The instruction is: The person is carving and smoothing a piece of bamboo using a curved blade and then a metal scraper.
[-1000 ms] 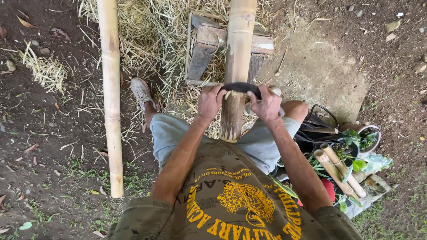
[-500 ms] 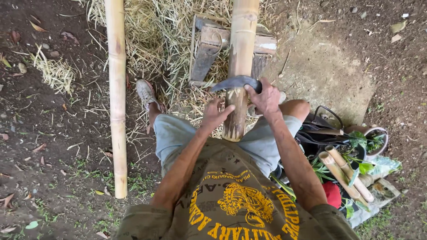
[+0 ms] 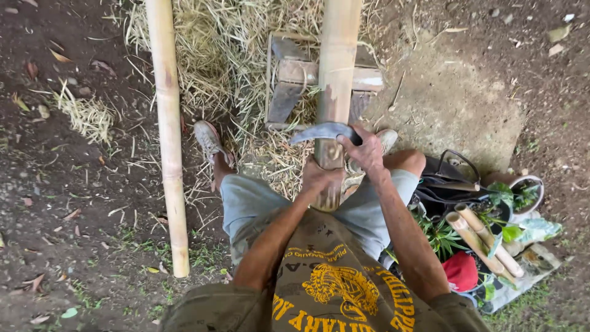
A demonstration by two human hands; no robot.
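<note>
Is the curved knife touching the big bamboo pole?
Touching. The head view shows the curved knife lying across the bamboo pole, held by the right hand.

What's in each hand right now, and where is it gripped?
The right hand grips a curved blade at its right end, the handle hidden in the fist. The left hand wraps around the near end of the bamboo pole between the knees.
</note>
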